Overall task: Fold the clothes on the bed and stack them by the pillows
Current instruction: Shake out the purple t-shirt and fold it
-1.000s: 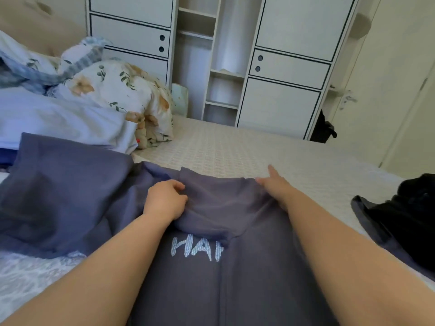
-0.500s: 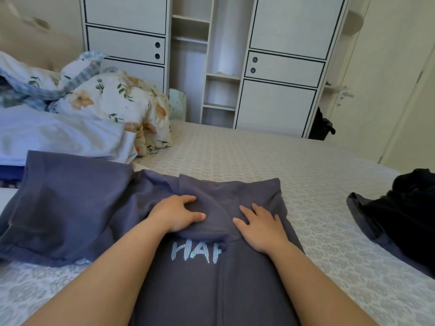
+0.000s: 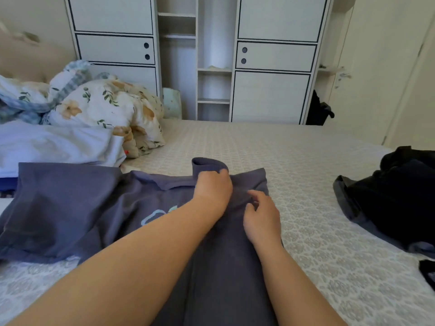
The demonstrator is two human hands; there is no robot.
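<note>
Gripping the blue shirt's (image 3: pixel 70 208) far sleeve, the left hand (image 3: pixel 213 189) lifted it, probably to fold inward; the right hand (image 3: pixel 262 214), fingers loosely curled, rested on the near-centre cloth, steadying it.

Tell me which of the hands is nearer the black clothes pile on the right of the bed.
The right hand. It rests on the purple shirt near its right edge, on the side facing the black clothes pile. The left hand grips a raised fold of the shirt farther left.
</note>
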